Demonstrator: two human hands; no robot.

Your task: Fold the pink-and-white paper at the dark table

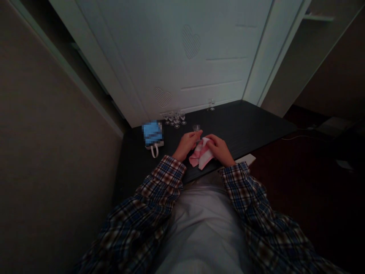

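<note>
My left hand (188, 144) is closed around a small clear stemmed glass (196, 128), whose bowl shows above the fingers. The lower part of that glass is hidden by the hand and the fabric. In my right hand (218, 147) a pink and white cloth (202, 156) is gripped, its loose corners hanging down over the dark table (242, 129). The cloth lies against the left fingers, close under the glass. Several similar small glasses (176, 120) stand grouped at the table's back edge, beyond my left hand. One more glass (212, 105) stands apart, farther right.
A blue-topped pack with a white handle (154, 135), partly pixelated, sits at the table's left. Behind the table rises a white panel with heart patterns (191, 42). A white flat object (247, 160) is at the front edge, by my right wrist.
</note>
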